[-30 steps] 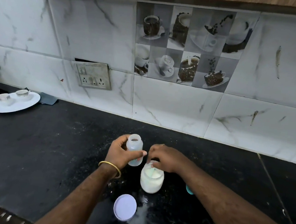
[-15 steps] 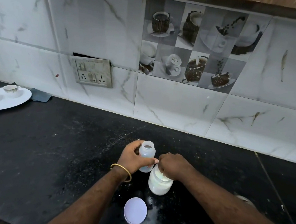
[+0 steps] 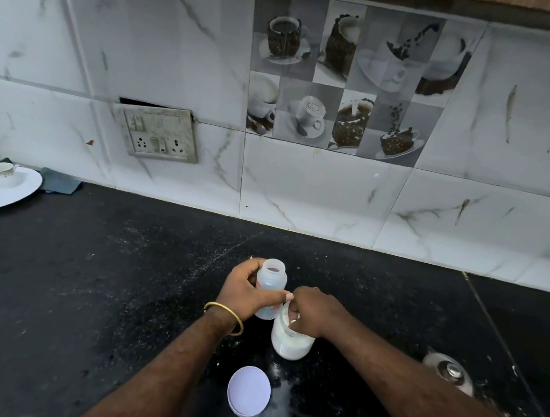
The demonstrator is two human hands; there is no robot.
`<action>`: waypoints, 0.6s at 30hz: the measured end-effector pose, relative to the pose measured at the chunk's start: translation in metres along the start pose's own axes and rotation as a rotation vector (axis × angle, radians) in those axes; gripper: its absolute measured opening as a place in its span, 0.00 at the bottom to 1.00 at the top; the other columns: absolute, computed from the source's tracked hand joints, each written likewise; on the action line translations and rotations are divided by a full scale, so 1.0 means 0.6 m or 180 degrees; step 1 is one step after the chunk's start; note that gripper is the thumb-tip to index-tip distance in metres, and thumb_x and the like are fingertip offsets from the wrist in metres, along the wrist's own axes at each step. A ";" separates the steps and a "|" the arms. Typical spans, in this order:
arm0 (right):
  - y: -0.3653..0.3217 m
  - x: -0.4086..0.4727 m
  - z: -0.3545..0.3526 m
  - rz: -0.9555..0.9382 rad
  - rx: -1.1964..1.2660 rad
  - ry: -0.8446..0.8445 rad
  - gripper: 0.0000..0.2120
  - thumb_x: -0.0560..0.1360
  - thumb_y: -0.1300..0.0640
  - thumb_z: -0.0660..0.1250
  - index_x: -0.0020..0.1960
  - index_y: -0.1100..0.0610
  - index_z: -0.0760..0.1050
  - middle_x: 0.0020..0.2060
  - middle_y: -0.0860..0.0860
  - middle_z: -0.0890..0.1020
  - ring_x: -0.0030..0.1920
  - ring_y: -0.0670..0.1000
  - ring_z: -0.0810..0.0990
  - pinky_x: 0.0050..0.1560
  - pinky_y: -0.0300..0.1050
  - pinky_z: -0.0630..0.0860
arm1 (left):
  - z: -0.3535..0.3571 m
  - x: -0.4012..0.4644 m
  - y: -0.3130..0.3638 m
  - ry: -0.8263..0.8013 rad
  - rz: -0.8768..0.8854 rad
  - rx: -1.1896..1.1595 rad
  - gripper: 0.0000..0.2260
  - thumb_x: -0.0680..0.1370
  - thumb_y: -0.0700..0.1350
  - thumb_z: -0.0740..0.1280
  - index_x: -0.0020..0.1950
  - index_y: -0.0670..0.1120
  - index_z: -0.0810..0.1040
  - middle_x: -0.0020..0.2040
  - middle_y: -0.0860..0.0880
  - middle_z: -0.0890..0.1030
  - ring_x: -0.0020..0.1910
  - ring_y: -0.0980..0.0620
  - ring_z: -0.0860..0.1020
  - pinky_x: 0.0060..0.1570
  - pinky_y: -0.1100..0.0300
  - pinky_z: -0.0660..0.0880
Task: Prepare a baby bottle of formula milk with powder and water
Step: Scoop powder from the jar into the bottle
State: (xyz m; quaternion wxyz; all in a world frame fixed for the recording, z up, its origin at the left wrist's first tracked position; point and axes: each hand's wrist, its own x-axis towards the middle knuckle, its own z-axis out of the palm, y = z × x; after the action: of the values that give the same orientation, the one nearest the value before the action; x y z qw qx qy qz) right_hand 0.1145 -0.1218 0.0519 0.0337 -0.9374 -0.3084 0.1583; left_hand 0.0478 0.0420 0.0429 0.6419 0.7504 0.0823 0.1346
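My left hand (image 3: 245,291) grips a small translucent baby bottle (image 3: 272,280), which stands upright and uncapped on the black counter (image 3: 92,274). Right beside it stands an open jar of white powder (image 3: 291,342). My right hand (image 3: 315,313) is over the jar's mouth with its fingers curled down inside; a pale scoop handle shows there, mostly hidden by the fingers. The jar's round white lid (image 3: 248,391) lies flat on the counter in front of the jar.
A white plate (image 3: 9,194) with small cups sits at the far left, a grey cloth (image 3: 59,181) behind it. A metal lid with a knob (image 3: 449,371) lies to the right. White powder is spilled (image 3: 276,410) near the jar lid. A wall socket (image 3: 160,133) sits above the counter.
The view has shifted left and closer. My right hand has gone deeper into the powder jar. My left hand keeps its hold on the bottle.
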 end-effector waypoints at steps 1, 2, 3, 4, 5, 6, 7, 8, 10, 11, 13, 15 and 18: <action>0.001 0.002 -0.001 0.0060 0.0064 -0.0141 0.02 0.72 0.54 0.68 0.42 0.51 0.77 0.50 0.50 0.81 0.53 0.55 0.79 0.52 0.49 0.75 | 0.000 0.000 0.000 -0.0003 -0.0004 0.0010 0.22 0.60 0.39 0.84 0.51 0.47 0.82 0.48 0.48 0.85 0.43 0.57 0.83 0.42 0.65 0.79; 0.003 0.005 -0.001 0.0107 0.0123 -0.0251 0.04 0.72 0.54 0.69 0.39 0.52 0.77 0.48 0.50 0.81 0.50 0.54 0.79 0.51 0.49 0.75 | -0.001 -0.001 0.001 -0.0002 -0.0014 0.0011 0.22 0.60 0.39 0.84 0.51 0.47 0.82 0.48 0.48 0.85 0.43 0.58 0.83 0.42 0.66 0.79; 0.005 0.008 -0.002 0.0152 0.0205 -0.0356 0.05 0.72 0.54 0.71 0.39 0.53 0.79 0.46 0.50 0.81 0.48 0.54 0.79 0.50 0.48 0.75 | -0.001 -0.001 0.001 -0.0003 -0.0029 0.0008 0.22 0.60 0.39 0.84 0.52 0.47 0.82 0.48 0.49 0.85 0.42 0.59 0.83 0.41 0.67 0.79; 0.009 0.010 -0.004 0.0178 0.0316 -0.0413 0.05 0.71 0.54 0.72 0.41 0.55 0.81 0.46 0.52 0.82 0.48 0.54 0.80 0.50 0.48 0.76 | -0.001 -0.002 0.002 -0.0003 -0.0045 0.0004 0.23 0.60 0.39 0.84 0.52 0.47 0.82 0.48 0.49 0.85 0.42 0.59 0.83 0.41 0.67 0.78; 0.012 0.012 -0.007 0.0202 0.0465 -0.0441 0.08 0.71 0.53 0.74 0.45 0.57 0.84 0.47 0.54 0.83 0.48 0.54 0.81 0.51 0.48 0.77 | -0.002 -0.002 0.003 0.0001 -0.0055 -0.0004 0.23 0.60 0.38 0.84 0.52 0.47 0.82 0.47 0.49 0.85 0.42 0.60 0.83 0.41 0.68 0.78; 0.017 0.013 -0.010 0.0224 0.0619 -0.0444 0.11 0.71 0.52 0.75 0.48 0.58 0.85 0.48 0.55 0.85 0.48 0.53 0.81 0.52 0.47 0.77 | -0.002 -0.003 0.003 0.0005 -0.0062 -0.0011 0.23 0.60 0.38 0.84 0.52 0.46 0.82 0.47 0.49 0.85 0.41 0.60 0.82 0.40 0.68 0.78; 0.022 0.013 -0.013 0.0259 0.0770 -0.0430 0.12 0.71 0.51 0.76 0.50 0.59 0.85 0.47 0.55 0.85 0.47 0.51 0.81 0.52 0.45 0.77 | -0.003 -0.003 0.004 0.0008 -0.0068 -0.0014 0.23 0.60 0.39 0.84 0.52 0.46 0.82 0.47 0.49 0.85 0.41 0.61 0.82 0.40 0.68 0.78; 0.027 0.012 -0.016 0.0295 0.0922 -0.0396 0.12 0.72 0.51 0.76 0.50 0.59 0.85 0.45 0.54 0.85 0.45 0.49 0.80 0.49 0.43 0.76 | -0.005 -0.002 0.005 0.0010 -0.0070 -0.0011 0.23 0.60 0.39 0.84 0.52 0.47 0.82 0.46 0.50 0.85 0.41 0.61 0.82 0.40 0.68 0.78; 0.040 0.007 -0.023 0.0420 0.1269 -0.0306 0.11 0.72 0.52 0.76 0.49 0.59 0.85 0.42 0.51 0.83 0.45 0.47 0.79 0.45 0.39 0.73 | -0.008 -0.001 0.006 0.0017 -0.0075 -0.0001 0.23 0.60 0.40 0.84 0.51 0.48 0.82 0.46 0.51 0.85 0.40 0.62 0.82 0.39 0.69 0.78; 0.047 0.004 -0.027 0.0478 0.1431 -0.0247 0.10 0.73 0.52 0.75 0.49 0.58 0.85 0.42 0.50 0.83 0.45 0.47 0.80 0.44 0.38 0.72 | -0.009 0.000 0.006 0.0027 -0.0079 0.0001 0.23 0.60 0.40 0.84 0.51 0.49 0.82 0.45 0.51 0.85 0.40 0.62 0.82 0.39 0.69 0.78; 0.064 -0.004 -0.035 0.0572 0.1716 -0.0107 0.08 0.74 0.52 0.75 0.47 0.57 0.84 0.42 0.49 0.84 0.45 0.47 0.80 0.42 0.38 0.72 | -0.010 0.002 0.007 0.0055 -0.0085 0.0006 0.23 0.59 0.41 0.84 0.50 0.50 0.82 0.45 0.52 0.85 0.40 0.62 0.82 0.38 0.70 0.77; 0.079 -0.014 -0.041 0.0654 0.1991 0.0024 0.08 0.74 0.51 0.75 0.45 0.55 0.84 0.41 0.48 0.84 0.43 0.45 0.79 0.41 0.38 0.72 | -0.010 0.005 0.008 0.0054 -0.0089 0.0015 0.23 0.59 0.41 0.84 0.50 0.50 0.82 0.45 0.53 0.85 0.40 0.62 0.83 0.38 0.70 0.77; 0.096 -0.027 -0.044 0.0736 0.2295 0.0146 0.08 0.73 0.49 0.75 0.43 0.54 0.84 0.40 0.46 0.84 0.41 0.42 0.79 0.40 0.37 0.71 | -0.006 0.008 0.008 0.0034 -0.0071 0.0031 0.23 0.58 0.42 0.85 0.50 0.51 0.82 0.44 0.55 0.86 0.41 0.61 0.83 0.38 0.70 0.77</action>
State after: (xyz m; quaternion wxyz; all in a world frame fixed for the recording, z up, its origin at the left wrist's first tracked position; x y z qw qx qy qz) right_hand 0.1431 -0.1771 0.0722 0.3502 -0.8973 -0.1242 0.2384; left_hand 0.0508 0.0463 0.0484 0.6392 0.7518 0.0947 0.1310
